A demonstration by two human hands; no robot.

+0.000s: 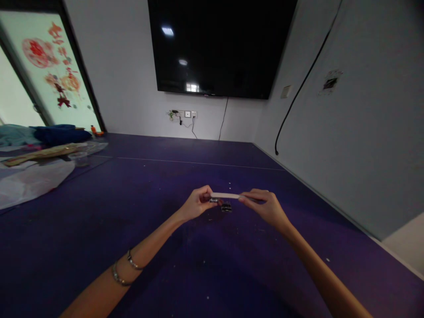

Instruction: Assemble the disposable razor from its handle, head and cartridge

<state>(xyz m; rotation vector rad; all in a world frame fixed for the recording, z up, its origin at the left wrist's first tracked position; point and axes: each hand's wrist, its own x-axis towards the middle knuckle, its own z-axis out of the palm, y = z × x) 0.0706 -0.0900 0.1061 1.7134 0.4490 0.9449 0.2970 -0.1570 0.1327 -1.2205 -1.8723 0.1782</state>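
A thin, pale, flat piece (225, 195) is seen almost edge-on between my two hands, raised over the dark purple surface. My left hand (196, 204) pinches its left end. Close under those fingers is a small silvery, shiny item (214, 200); whether the hand grips it too I cannot make out. My right hand (265, 205) pinches the right end between thumb and fingers. Just below the pale piece shows a small black object (226, 207) with light marks, its kind too small to tell.
The purple surface (149, 247) carries small white specks. At the left lie clear plastic sheeting (39, 181), a flat brownish piece (43, 154) and dark blue cloth (61, 132). A large television (221, 48) hangs ahead above wall sockets (187, 114). A black cable (298, 92) dangles at the right wall.
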